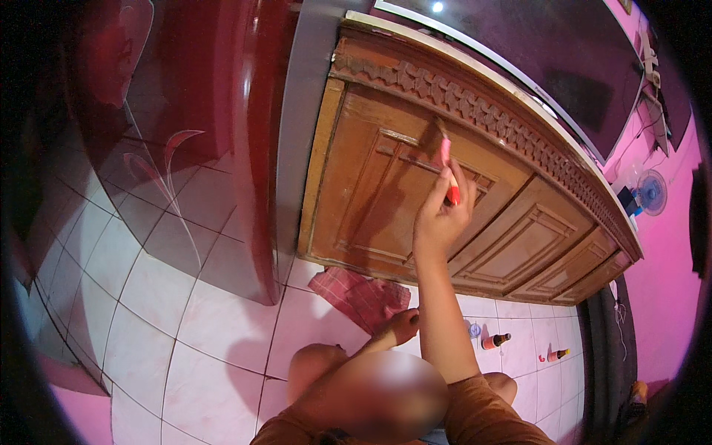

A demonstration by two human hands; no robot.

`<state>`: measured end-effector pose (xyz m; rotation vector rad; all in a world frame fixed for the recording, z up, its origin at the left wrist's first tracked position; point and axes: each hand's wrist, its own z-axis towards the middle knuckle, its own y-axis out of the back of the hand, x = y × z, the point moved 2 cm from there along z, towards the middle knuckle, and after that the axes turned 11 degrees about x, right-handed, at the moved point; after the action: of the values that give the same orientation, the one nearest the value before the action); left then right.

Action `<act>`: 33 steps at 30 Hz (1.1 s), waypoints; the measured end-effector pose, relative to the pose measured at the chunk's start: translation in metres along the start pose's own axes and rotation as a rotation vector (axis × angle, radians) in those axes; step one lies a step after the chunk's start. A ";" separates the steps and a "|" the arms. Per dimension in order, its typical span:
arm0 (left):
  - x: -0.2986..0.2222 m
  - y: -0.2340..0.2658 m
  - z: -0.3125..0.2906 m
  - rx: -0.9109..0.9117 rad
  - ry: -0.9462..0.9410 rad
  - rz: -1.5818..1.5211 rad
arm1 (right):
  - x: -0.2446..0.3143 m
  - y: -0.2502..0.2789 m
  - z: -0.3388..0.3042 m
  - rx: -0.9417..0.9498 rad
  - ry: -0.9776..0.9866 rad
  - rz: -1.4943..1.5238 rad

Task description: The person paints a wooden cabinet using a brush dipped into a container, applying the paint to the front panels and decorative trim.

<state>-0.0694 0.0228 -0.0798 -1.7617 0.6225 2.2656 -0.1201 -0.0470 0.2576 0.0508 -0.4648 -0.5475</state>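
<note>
My right hand [443,211] is raised in front of a brown wooden cabinet [415,222], its fingers closed around a small paintbrush [446,152] with a red and pink handle. The brush points upward, its tip at the upper part of the door panel, just below the carved trim [475,107]. Low down near my lap, my left hand [403,326] has curled fingers; a small dark spot shows at them, too little to name. Beside that hand a red checked cloth [360,293] lies crumpled on the floor against the cabinet's base.
Two small dark bottles, one [495,341] nearer and one [558,355] farther right, lie or stand on white floor tiles [222,334] by a small bluish round item [475,330]. A television [519,59] tops the cabinet. A glossy red wardrobe [200,111] stands left; a fan [651,193] is right.
</note>
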 end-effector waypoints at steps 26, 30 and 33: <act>-0.025 0.005 -0.005 0.099 -0.033 -0.045 | -0.007 -0.048 0.014 0.113 -0.395 0.691; -0.008 0.004 -0.008 0.084 -0.074 -0.221 | 0.005 -0.022 -0.005 -0.002 -0.162 0.239; 0.003 -0.004 -0.004 0.082 -0.093 -0.196 | 0.008 -0.019 -0.008 -0.063 -0.038 0.058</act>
<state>-0.0651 0.0243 -0.0841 -1.5944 0.4932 2.1436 -0.1198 -0.0676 0.2500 -0.0337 -0.4843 -0.5061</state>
